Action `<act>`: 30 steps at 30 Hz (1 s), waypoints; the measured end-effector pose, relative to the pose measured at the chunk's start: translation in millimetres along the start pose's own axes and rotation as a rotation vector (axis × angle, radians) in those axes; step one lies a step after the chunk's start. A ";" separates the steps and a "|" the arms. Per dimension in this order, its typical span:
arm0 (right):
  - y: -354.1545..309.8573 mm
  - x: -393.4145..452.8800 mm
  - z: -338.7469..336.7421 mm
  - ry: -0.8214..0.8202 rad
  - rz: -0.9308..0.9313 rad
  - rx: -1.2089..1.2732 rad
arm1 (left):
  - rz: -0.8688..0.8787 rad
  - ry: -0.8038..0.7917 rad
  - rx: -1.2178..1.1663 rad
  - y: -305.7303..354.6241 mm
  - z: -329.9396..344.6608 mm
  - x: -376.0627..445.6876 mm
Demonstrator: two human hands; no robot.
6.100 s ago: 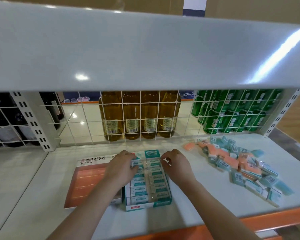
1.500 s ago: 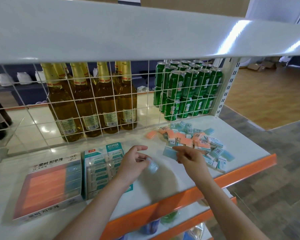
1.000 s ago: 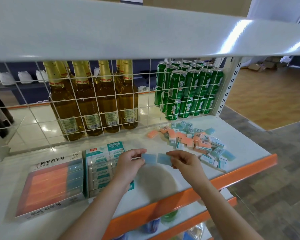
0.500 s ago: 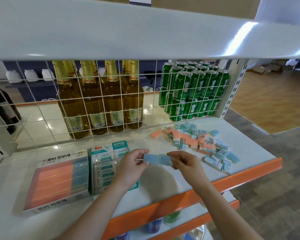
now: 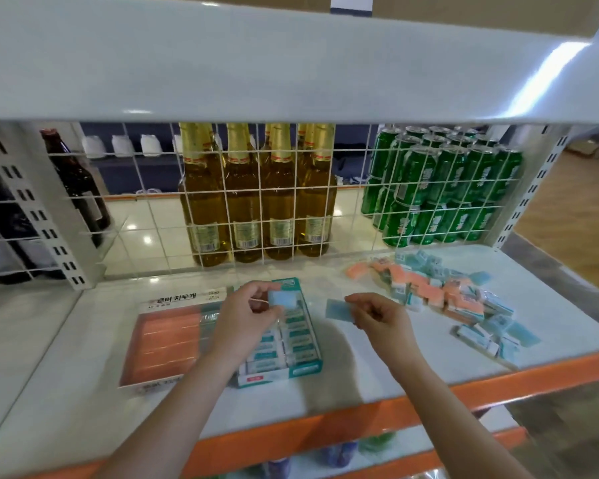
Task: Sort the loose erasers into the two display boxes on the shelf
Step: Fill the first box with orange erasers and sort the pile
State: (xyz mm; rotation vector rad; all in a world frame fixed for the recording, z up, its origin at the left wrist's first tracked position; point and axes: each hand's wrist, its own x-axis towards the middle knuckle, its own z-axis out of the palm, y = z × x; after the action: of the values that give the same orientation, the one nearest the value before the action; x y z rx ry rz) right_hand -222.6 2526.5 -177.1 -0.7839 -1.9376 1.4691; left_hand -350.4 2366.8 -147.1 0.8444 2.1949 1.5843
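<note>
Teal box (image 5: 284, 344) looks nearly full; orange box (image 5: 166, 344) holds rows too. Big loose pile (image 5: 440, 292) remains on the shelf (image 5: 377, 361), right. Left hand (image 5: 246, 316) pinches one blue eraser (image 5: 281, 300) over the teal box; right hand (image 5: 377, 314) pinches another (image 5: 339, 309). Half a second ago the two erasers touched; now they are apart.

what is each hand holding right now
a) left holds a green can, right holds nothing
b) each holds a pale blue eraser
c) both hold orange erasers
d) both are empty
b: the left hand pinches a pale blue eraser above the teal display box, and the right hand pinches another blue eraser beside it.
</note>
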 end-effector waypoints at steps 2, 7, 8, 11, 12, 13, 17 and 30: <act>-2.6 3.2 12.4 -0.026 -0.002 -0.013 | -0.022 0.053 0.005 -3.2 -17.9 -1.5; -15.7 8.4 46.7 -0.125 -0.024 -0.031 | -0.096 0.189 0.072 -16.7 -57.5 -9.0; -19.2 8.5 53.3 -0.150 -0.017 -0.039 | -0.109 0.215 0.071 -21.2 -64.4 -9.3; -27.1 7.7 70.3 -0.207 0.000 -0.078 | -0.130 0.262 0.083 -33.7 -82.2 -11.1; -28.9 7.2 74.8 -0.222 -0.002 -0.085 | -0.133 0.271 0.089 -37.9 -86.8 -11.5; -30.3 6.7 79.1 -0.238 -0.007 -0.088 | -0.133 0.279 0.098 -41.4 -91.1 -12.3; -31.1 8.9 98.6 -0.292 -0.059 -0.162 | -0.134 0.326 0.163 -49.8 -102.9 -15.0; -37.6 19.5 161.7 -0.401 -0.101 -0.387 | -0.155 0.218 0.496 -65.5 -103.5 -0.2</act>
State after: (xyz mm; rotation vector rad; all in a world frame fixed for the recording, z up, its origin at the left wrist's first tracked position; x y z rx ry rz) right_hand -359.7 2430.9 -175.4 -0.5661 -2.5757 1.2776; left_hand -426.6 2274.4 -172.8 0.6211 2.7942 1.1166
